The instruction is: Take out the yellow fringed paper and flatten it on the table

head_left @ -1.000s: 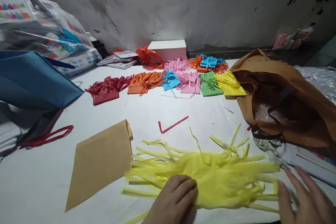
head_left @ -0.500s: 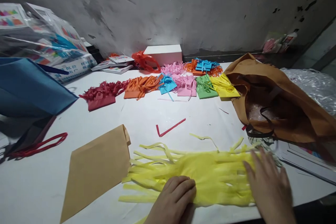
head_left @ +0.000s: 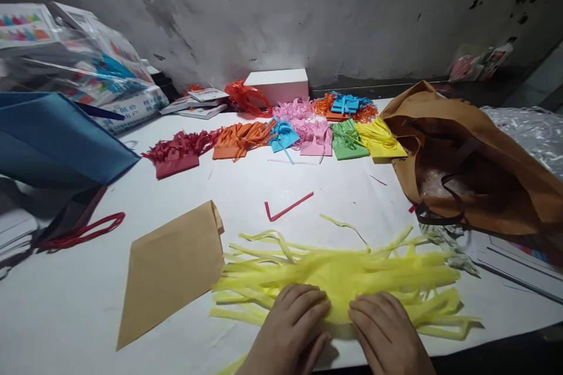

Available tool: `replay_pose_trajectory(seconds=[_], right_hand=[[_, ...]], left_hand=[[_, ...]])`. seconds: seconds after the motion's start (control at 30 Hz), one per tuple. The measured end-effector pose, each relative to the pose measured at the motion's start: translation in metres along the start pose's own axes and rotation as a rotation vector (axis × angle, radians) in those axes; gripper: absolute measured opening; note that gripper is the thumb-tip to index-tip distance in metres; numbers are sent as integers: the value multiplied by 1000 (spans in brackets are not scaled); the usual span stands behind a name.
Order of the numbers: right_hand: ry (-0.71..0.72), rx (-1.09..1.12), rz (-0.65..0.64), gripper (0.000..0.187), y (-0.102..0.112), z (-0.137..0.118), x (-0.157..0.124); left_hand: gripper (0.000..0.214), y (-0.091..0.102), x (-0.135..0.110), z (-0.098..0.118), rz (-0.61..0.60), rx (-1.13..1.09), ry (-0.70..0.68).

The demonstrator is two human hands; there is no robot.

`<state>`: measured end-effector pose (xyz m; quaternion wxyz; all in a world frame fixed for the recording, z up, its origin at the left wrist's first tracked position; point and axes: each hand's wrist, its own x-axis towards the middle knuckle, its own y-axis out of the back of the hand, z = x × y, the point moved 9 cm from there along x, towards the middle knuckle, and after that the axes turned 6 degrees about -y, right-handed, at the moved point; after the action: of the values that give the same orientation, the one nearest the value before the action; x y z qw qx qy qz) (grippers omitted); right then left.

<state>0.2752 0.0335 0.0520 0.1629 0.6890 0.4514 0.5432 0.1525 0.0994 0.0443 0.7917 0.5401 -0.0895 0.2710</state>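
White table top (head_left: pixel 88 316) under a scuffed grey plaster wall (head_left: pixel 308 12); at its near edge lies the bundle of thin yellow paper strips (head_left: pixel 347 272), fringes spreading to either side of a solid middle. Half a second ago the right hand (head_left: pixel 387 334) lay flat over the right-hand fringe, and a second ago it was off by the table's right corner; now it has come in to the middle of the bundle, just beside the left hand (head_left: pixel 292 328), which has hardly shifted. The right fringe, which curled up a second ago, lies flatter now, with one strip arching up at the top.

Both hands are palm down on the near middle of the yellow strips – fingers stretched out and close together, pressing rather than gripping; neither closes around anything, and their index fingers nearly meet.

Just left of the bundle lies a flat tan paper envelope (head_left: pixel 171 269), its corner touching the left fringe; beyond the bundle, apart from it, a bent red paper strip (head_left: pixel 288 208). Farther back runs a row of fringed paper bundles – red (head_left: pixel 178 152), orange (head_left: pixel 240 137), blue (head_left: pixel 285 135), pink (head_left: pixel 316 137), green (head_left: pixel 349 140) and yellow (head_left: pixel 382 140); behind them stands a white rectangular box (head_left: pixel 277 83). An open brown fabric bag (head_left: pixel 475 158) slumps at the right; a blue fabric bag (head_left: pixel 53 140) lies at the left.
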Motion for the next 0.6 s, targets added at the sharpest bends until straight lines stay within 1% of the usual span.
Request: replay_pose_trajectory(seconds=[0.1,0.2,0.27,0.37,0.47,0.53,0.6], right_hand=[[-69,71,26,28,3,2,1],[6,42,-9,28,-2,-3,-4],[35,12,-41,30,-7,-1,-10],[25,10,-88,31,-11,8,-19],[47,4,-165,30,-19,10,-23],[35,17,-181,30,-22,9,-21],[45,43,-153,31,-21,7,-16]], left_hand=[[28,5,5,4,61,66,24],[19,8,9,3,110,122,85],[24,7,8,2,125,145,106],[32,6,4,-2,115,159,116],[36,7,0,-7,105,206,144],[33,7,0,-9,99,221,160],[24,5,2,-10,83,196,149]])
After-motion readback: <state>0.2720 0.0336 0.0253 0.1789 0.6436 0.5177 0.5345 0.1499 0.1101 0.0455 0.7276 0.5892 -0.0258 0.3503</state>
